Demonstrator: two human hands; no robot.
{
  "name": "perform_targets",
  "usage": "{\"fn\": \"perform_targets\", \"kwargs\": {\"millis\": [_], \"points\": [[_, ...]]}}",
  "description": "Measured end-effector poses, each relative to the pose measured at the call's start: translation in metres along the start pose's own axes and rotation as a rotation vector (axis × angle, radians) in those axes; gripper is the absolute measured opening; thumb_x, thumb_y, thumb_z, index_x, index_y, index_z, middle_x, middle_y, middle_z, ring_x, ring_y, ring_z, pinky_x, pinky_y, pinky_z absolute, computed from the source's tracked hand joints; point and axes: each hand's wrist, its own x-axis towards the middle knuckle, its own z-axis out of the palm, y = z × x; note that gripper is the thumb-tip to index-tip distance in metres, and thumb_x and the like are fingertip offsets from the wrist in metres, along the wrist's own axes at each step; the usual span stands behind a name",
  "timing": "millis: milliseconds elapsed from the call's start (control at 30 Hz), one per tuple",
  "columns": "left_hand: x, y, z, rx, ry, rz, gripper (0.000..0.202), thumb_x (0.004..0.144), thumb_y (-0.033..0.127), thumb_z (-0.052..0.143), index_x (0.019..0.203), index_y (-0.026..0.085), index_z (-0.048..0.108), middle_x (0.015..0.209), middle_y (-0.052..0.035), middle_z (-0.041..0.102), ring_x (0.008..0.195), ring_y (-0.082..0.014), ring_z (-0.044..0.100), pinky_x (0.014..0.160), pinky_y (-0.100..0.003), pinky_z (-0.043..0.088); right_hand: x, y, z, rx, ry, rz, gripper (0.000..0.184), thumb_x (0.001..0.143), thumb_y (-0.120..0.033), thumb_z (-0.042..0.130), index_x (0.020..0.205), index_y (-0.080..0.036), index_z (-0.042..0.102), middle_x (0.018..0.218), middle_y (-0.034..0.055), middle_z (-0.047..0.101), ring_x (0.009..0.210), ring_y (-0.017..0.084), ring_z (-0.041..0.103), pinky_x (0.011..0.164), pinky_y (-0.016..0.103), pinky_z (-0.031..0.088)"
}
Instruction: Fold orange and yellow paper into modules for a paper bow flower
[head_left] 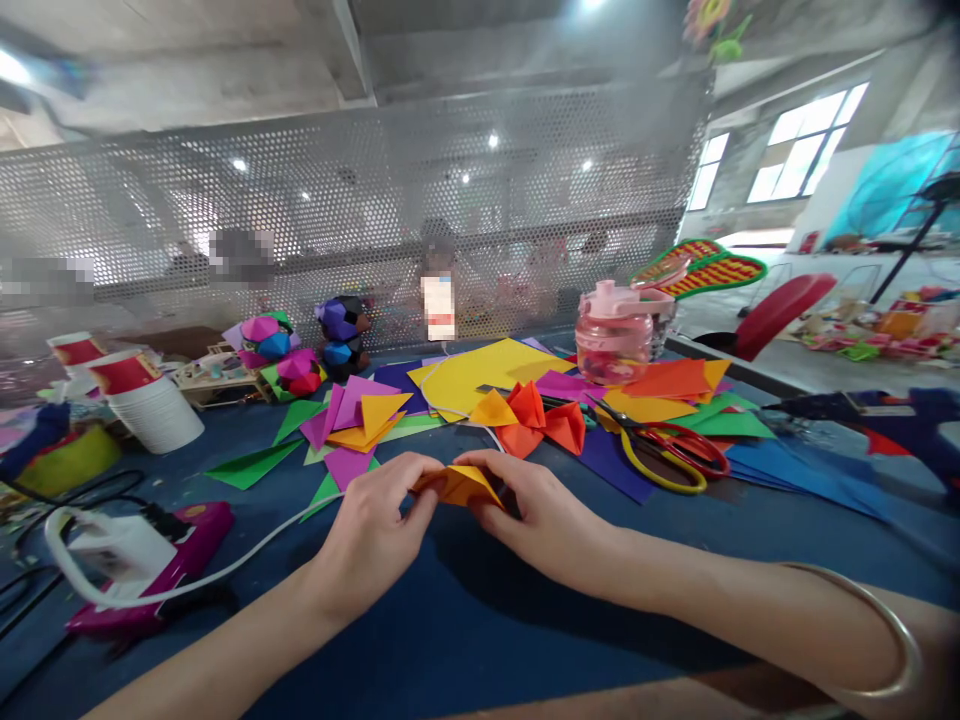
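A folded orange-yellow paper piece (pixel 466 486) is held just above the blue tabletop. My left hand (pixel 386 510) pinches its left end between thumb and fingers. On the other end, my right hand (pixel 536 510) is closed with thumb below and fingers above. Part of the paper is hidden by my fingers. Just beyond it lie red-orange folded paper pieces (pixel 523 420) and a yellow-orange folded piece (pixel 493 408). Further left sits a pile with orange folded triangles (pixel 373 420) and purple paper (pixel 352 466). Scissors with yellow and red handles (pixel 667 450) rest to the right.
A white cable (pixel 262 545) runs from a plug on a magenta power strip (pixel 202 530) behind my left hand. Stacked paper cups (pixel 157 410) stand left. At the back are a phone (pixel 439 305) and pink bottle (pixel 611 335). A glue gun (pixel 885 410) lies right.
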Motion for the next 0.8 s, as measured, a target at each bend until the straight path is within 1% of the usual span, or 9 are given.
{"fn": "perform_targets", "kwargs": {"millis": [67, 133, 233, 333, 467, 533, 600, 700, 800], "points": [[0.002, 0.003, 0.004, -0.133, -0.020, -0.125, 0.011, 0.093, 0.022, 0.051, 0.093, 0.020, 0.063, 0.084, -0.0010, 0.070, 0.074, -0.0170, 0.069, 0.067, -0.026, 0.054, 0.000, -0.001, 0.001, 0.056, -0.006, 0.032, 0.035, 0.085, -0.015, 0.055, 0.120, -0.020, 0.056, 0.107, 0.0034, 0.069, 0.090, 0.016, 0.063, 0.079, 0.027, 0.048], [0.004, 0.005, 0.008, -0.279, -0.068, -0.223, 0.013, 0.093, 0.030, 0.051, 0.092, 0.019, 0.059, 0.085, -0.0023, 0.070, 0.075, -0.0182, 0.072, 0.066, -0.027, 0.058, 0.000, -0.001, 0.003, 0.095, -0.012, 0.067, 0.021, 0.090, -0.023, 0.053, 0.111, -0.019, 0.058, 0.093, 0.0012, 0.069, 0.076, 0.015, 0.061, 0.067, 0.025, 0.048], [0.006, 0.007, 0.012, -0.447, -0.153, -0.324, 0.019, 0.090, 0.036, 0.051, 0.091, 0.018, 0.054, 0.087, -0.0048, 0.071, 0.075, -0.0208, 0.074, 0.068, -0.032, 0.061, 0.000, 0.001, 0.006, 0.117, 0.005, 0.111, 0.016, 0.094, -0.030, 0.048, 0.098, -0.019, 0.059, 0.075, -0.0014, 0.063, 0.058, 0.012, 0.052, 0.051, 0.023, 0.040], [0.006, 0.009, 0.012, -0.509, -0.204, -0.382, 0.020, 0.087, 0.038, 0.056, 0.087, 0.018, 0.054, 0.081, -0.0035, 0.069, 0.073, -0.0206, 0.072, 0.068, -0.033, 0.061, 0.001, 0.003, 0.005, 0.113, 0.030, 0.122, 0.012, 0.092, -0.026, 0.050, 0.094, -0.020, 0.060, 0.075, -0.0012, 0.063, 0.059, 0.012, 0.052, 0.052, 0.023, 0.039], [0.003, 0.010, 0.010, -0.452, -0.197, -0.379, 0.017, 0.087, 0.034, 0.059, 0.081, 0.018, 0.058, 0.075, 0.0005, 0.062, 0.069, -0.0151, 0.063, 0.062, -0.023, 0.052, 0.000, 0.000, 0.003, 0.093, 0.015, 0.117, 0.005, 0.086, -0.021, 0.056, 0.085, -0.020, 0.061, 0.073, -0.0005, 0.063, 0.062, 0.014, 0.054, 0.056, 0.024, 0.041], [0.001, 0.009, 0.009, -0.400, -0.187, -0.361, 0.018, 0.087, 0.031, 0.061, 0.076, 0.018, 0.058, 0.069, 0.0021, 0.057, 0.063, -0.0126, 0.053, 0.056, -0.020, 0.042, -0.001, -0.002, 0.003, 0.087, -0.008, 0.110, 0.005, 0.085, -0.020, 0.056, 0.082, -0.019, 0.061, 0.071, -0.0007, 0.063, 0.061, 0.014, 0.053, 0.056, 0.025, 0.040], [0.000, 0.010, 0.009, -0.373, -0.179, -0.351, 0.021, 0.086, 0.030, 0.063, 0.071, 0.017, 0.057, 0.066, 0.0027, 0.054, 0.061, -0.0118, 0.047, 0.054, -0.020, 0.035, -0.001, -0.005, 0.003, 0.095, -0.027, 0.103, 0.008, 0.087, -0.021, 0.055, 0.084, -0.018, 0.062, 0.075, 0.0000, 0.064, 0.064, 0.014, 0.055, 0.058, 0.025, 0.041], [0.000, 0.011, 0.009, -0.395, -0.165, -0.379, 0.023, 0.089, 0.035, 0.060, 0.075, 0.018, 0.057, 0.065, 0.0034, 0.051, 0.058, -0.0111, 0.043, 0.052, -0.021, 0.032, 0.000, -0.005, 0.002, 0.117, -0.043, 0.117, 0.014, 0.091, -0.028, 0.055, 0.091, -0.017, 0.063, 0.081, 0.0013, 0.067, 0.068, 0.014, 0.056, 0.059, 0.024, 0.041], [0.002, 0.012, 0.011, -0.450, -0.145, -0.430, 0.028, 0.092, 0.043, 0.056, 0.080, 0.018, 0.056, 0.062, 0.0049, 0.047, 0.053, -0.0101, 0.041, 0.047, -0.020, 0.031, 0.001, -0.003, 0.002, 0.119, -0.067, 0.157, 0.028, 0.093, -0.039, 0.055, 0.080, -0.016, 0.061, 0.069, -0.0006, 0.060, 0.060, 0.012, 0.050, 0.052, 0.023, 0.035]]}}
